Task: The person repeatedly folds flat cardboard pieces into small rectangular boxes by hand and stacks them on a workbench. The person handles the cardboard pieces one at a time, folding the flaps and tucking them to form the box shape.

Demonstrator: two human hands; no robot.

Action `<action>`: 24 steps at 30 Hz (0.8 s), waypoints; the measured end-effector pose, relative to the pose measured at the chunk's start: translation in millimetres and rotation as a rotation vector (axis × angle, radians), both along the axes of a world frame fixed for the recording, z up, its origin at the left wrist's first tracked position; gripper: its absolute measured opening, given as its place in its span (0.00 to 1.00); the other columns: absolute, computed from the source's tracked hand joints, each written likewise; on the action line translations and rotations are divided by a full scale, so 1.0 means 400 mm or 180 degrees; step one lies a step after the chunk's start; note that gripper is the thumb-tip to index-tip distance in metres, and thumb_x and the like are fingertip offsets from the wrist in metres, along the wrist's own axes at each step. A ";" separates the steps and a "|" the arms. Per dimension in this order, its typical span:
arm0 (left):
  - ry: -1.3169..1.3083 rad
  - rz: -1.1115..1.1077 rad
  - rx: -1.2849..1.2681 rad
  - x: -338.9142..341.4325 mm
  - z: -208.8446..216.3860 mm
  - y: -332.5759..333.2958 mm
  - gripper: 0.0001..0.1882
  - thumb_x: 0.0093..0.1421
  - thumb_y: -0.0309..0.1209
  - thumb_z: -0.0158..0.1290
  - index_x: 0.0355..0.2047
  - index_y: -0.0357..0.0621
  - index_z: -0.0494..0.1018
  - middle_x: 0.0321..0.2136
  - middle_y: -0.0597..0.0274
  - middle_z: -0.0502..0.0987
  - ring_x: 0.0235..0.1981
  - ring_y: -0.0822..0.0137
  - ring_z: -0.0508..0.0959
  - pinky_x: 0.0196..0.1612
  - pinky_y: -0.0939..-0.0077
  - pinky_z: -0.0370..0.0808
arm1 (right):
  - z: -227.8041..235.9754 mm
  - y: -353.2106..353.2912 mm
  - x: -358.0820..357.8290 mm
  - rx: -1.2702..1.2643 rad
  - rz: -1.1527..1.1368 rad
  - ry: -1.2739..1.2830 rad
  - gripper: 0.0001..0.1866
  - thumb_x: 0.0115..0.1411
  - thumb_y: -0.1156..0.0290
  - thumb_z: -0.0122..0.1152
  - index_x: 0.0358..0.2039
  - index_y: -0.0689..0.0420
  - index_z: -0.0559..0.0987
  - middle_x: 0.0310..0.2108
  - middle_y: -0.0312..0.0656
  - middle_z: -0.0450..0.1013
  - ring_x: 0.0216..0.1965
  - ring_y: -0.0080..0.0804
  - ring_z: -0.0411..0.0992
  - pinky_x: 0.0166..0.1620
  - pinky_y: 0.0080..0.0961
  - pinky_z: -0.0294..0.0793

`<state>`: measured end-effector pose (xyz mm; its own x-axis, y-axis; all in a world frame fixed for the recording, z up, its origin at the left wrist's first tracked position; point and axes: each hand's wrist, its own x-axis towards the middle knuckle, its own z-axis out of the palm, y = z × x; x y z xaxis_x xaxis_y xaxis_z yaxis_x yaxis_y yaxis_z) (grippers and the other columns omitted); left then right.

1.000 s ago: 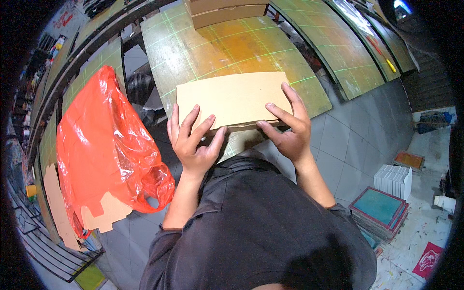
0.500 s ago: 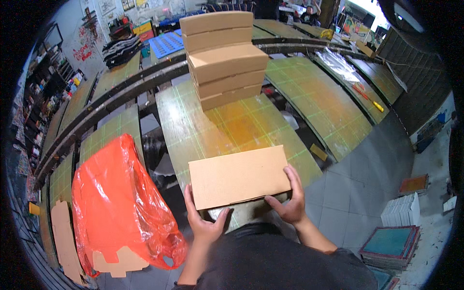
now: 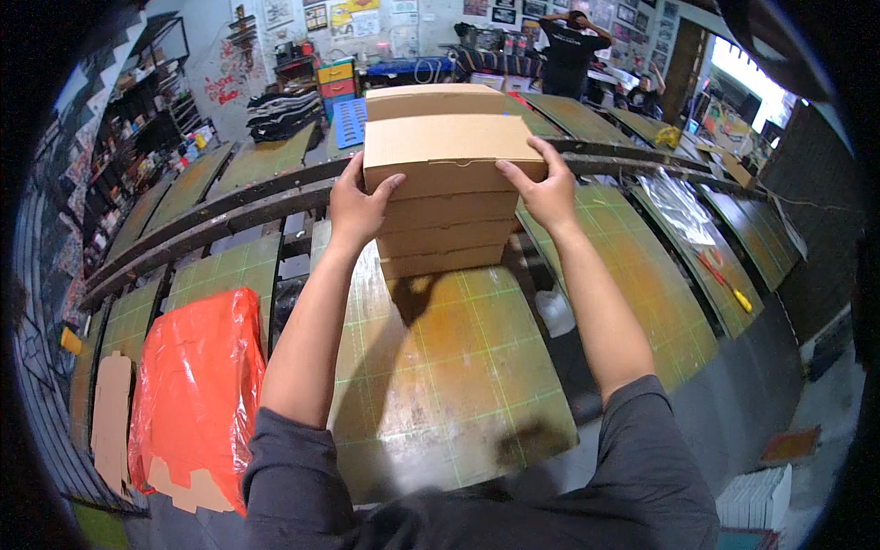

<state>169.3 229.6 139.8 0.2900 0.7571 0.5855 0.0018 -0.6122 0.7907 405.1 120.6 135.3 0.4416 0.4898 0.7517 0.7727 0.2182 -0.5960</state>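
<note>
A closed brown cardboard box [image 3: 449, 137] is between my two hands, on or just above the front of a stack of matching boxes [image 3: 445, 225]; I cannot tell whether it fully rests there. My left hand [image 3: 360, 203] grips its left end, thumb on the near face. Around the right end wraps my right hand [image 3: 544, 191], fingers on the side and thumb on the front edge. Behind it rises a taller rear column of boxes [image 3: 431, 99]. The whole stack stands at the far part of a green-lined board [image 3: 449, 367].
To the left lies a red plastic bag [image 3: 197, 385] with flat cardboard pieces [image 3: 112, 422] beside it. More lined boards [image 3: 632, 284] fan out on both sides, with gaps between. A red-and-yellow tool [image 3: 724, 280] lies at right. A person [image 3: 573, 55] stands far back.
Both hands have carried the box forward, away from my body, onto or over the front of the stack. My arms are now stretched out, and the view has tilted up.
</note>
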 end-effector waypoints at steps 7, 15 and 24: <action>0.0987 0.1156 -0.0106 0.010 -0.015 0.035 0.40 0.48 0.43 0.61 0.53 0.29 0.58 0.47 0.40 0.70 0.51 0.51 0.70 0.53 0.68 0.66 | -0.070 0.105 0.055 -0.0064 -0.0235 0.0137 0.43 0.42 0.53 0.69 0.54 0.62 0.63 0.53 0.56 0.62 0.56 0.48 0.59 0.57 0.37 0.59; 0.1413 0.1335 0.0900 -0.569 -0.039 -0.407 0.43 0.46 0.39 0.64 0.57 0.35 0.56 0.56 0.43 0.61 0.58 0.51 0.62 0.59 0.62 0.58 | -0.202 -0.284 -0.134 -0.0248 0.0527 0.0227 0.35 0.51 0.68 0.59 0.59 0.58 0.56 0.57 0.46 0.57 0.57 0.43 0.56 0.58 0.38 0.53; -0.1599 0.5323 -0.0642 -1.626 -0.345 -0.610 0.18 0.52 0.31 0.58 0.40 0.33 0.69 0.32 0.58 0.76 0.34 0.72 0.75 0.37 0.81 0.71 | -0.343 -0.452 -0.522 -0.0590 0.0480 -0.0064 0.36 0.57 0.70 0.58 0.60 0.62 0.50 0.52 0.54 0.59 0.48 0.44 0.65 0.45 0.37 0.71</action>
<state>-480.9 -14.4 1.9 -0.9679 0.0923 0.2340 0.2237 -0.1095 0.9685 196.3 -60.3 -1.7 0.3387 0.6796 0.6507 0.7518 0.2203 -0.6215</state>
